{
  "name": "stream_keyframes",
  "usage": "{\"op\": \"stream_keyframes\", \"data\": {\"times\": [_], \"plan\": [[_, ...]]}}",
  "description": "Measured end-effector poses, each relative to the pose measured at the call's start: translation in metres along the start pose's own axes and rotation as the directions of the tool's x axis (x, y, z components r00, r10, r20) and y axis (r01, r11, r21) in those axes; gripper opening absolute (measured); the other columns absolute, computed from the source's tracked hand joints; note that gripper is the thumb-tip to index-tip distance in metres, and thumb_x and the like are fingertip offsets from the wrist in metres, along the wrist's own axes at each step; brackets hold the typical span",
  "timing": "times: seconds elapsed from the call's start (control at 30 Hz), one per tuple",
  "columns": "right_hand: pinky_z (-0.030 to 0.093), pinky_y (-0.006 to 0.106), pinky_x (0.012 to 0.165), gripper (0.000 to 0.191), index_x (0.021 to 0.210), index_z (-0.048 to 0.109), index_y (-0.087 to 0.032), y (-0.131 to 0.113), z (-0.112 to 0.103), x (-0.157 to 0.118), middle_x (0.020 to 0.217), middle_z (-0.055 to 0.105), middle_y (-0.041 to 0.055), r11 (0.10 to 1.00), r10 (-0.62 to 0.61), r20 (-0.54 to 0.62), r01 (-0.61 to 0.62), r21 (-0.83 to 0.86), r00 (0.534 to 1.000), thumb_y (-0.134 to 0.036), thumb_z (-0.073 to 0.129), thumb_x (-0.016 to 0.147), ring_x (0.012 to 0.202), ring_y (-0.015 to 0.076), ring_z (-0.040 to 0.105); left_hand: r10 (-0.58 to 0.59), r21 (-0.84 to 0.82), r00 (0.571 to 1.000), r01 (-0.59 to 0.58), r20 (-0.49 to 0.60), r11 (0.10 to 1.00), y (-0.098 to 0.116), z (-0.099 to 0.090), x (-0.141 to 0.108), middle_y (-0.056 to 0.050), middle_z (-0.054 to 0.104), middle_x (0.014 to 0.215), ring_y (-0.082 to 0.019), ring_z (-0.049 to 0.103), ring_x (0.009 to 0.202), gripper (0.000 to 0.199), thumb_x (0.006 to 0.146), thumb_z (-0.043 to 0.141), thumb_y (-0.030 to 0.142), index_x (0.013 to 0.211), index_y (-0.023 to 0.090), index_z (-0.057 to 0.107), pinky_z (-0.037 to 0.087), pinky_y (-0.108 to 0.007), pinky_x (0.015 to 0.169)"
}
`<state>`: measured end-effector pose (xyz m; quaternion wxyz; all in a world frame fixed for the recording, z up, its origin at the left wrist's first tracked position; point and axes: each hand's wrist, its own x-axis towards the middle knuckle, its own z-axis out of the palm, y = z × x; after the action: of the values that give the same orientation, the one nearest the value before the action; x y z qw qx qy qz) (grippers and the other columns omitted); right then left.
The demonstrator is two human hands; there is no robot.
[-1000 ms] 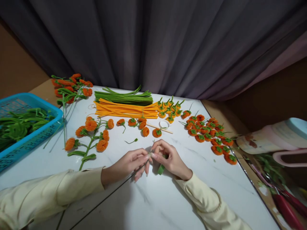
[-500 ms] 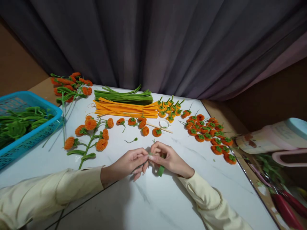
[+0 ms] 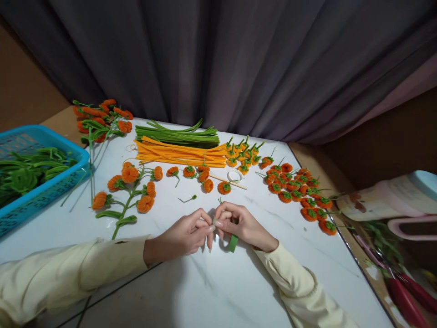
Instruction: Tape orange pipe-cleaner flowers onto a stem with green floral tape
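Note:
My left hand (image 3: 191,232) and my right hand (image 3: 235,223) meet at the fingertips over the white tabletop (image 3: 246,287). A strip of green tape (image 3: 233,243) hangs below my right hand, which is closed on it. Thin green stem ends (image 3: 220,200) poke up just beyond the right fingers. My left thumb and forefinger are pinched at the same spot; what lies between them is mostly hidden. Beyond the hands lie a small green bud on a stem (image 3: 194,197) and loose orange fuzzy flowers (image 3: 208,185). Left of them rests a branch of orange flowers (image 3: 128,205).
A blue basket (image 3: 44,182) of green leaves stands at left. Green pipe cleaners (image 3: 177,135) and yellow-orange ones (image 3: 177,152) lie at the back, near a tape roll (image 3: 235,175). Flower heads (image 3: 293,184) cluster at right, beside a tumbler (image 3: 382,196) and red-handled pliers (image 3: 406,300).
My left fingers have shifted at the pinch, and the lower ones have drawn in. The green tape strip hangs slightly farther right. The whole view has moved a little.

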<state>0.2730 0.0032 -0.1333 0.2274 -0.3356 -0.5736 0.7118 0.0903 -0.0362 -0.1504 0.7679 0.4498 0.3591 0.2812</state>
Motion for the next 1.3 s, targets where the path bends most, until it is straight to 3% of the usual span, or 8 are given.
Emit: {"op": "stream_keyframes", "data": {"times": [0.27,0.63,0.93,1.3], "plan": [[0.032,0.018,0.044,0.031,0.078,0.051,-0.015,-0.001,-0.001,-0.001,0.055,0.057,-0.0027,0.998,0.061,0.023,-0.060,-0.020,0.998,-0.041,0.068,0.075,0.046,0.0068,0.045,-0.013,-0.010,1.000,0.014,0.017,1.000,0.007,-0.001,-0.003,0.000,0.062,0.069,-0.002,0.029,0.041,0.024,0.085,0.053,0.041,0.083,0.018,0.046,0.019,-0.017,0.038],[0.035,0.018,0.045,0.031,0.074,0.052,-0.014,-0.006,-0.004,-0.002,0.054,0.057,-0.0025,0.996,0.093,0.040,-0.092,-0.014,0.995,-0.036,0.073,0.070,0.048,0.0079,0.050,-0.018,-0.030,1.000,0.018,0.001,0.999,-0.001,-0.004,0.000,-0.004,0.064,0.068,-0.003,0.030,0.041,0.032,0.088,0.048,0.045,0.074,0.016,0.044,0.017,-0.017,0.036],[0.035,0.018,0.043,0.034,0.073,0.050,-0.015,-0.007,0.000,-0.002,0.053,0.059,-0.0019,0.996,0.079,0.006,-0.079,-0.050,0.997,-0.037,0.075,0.067,0.046,0.0080,0.050,-0.007,0.023,0.999,0.008,-0.043,1.000,0.002,-0.001,0.004,-0.001,0.063,0.061,-0.002,0.028,0.037,0.033,0.084,0.054,0.046,0.074,0.016,0.045,0.017,-0.016,0.034],[0.038,0.020,0.049,0.032,0.075,0.052,-0.014,-0.007,-0.001,-0.002,0.056,0.060,-0.0008,0.999,0.048,0.006,-0.048,0.006,0.999,-0.038,0.073,0.069,0.052,0.0098,0.054,-0.010,-0.047,1.000,0.010,0.011,0.999,0.000,-0.003,0.004,0.001,0.062,0.062,-0.001,0.025,0.035,0.033,0.085,0.051,0.049,0.076,0.018,0.043,0.017,-0.014,0.032]]}}
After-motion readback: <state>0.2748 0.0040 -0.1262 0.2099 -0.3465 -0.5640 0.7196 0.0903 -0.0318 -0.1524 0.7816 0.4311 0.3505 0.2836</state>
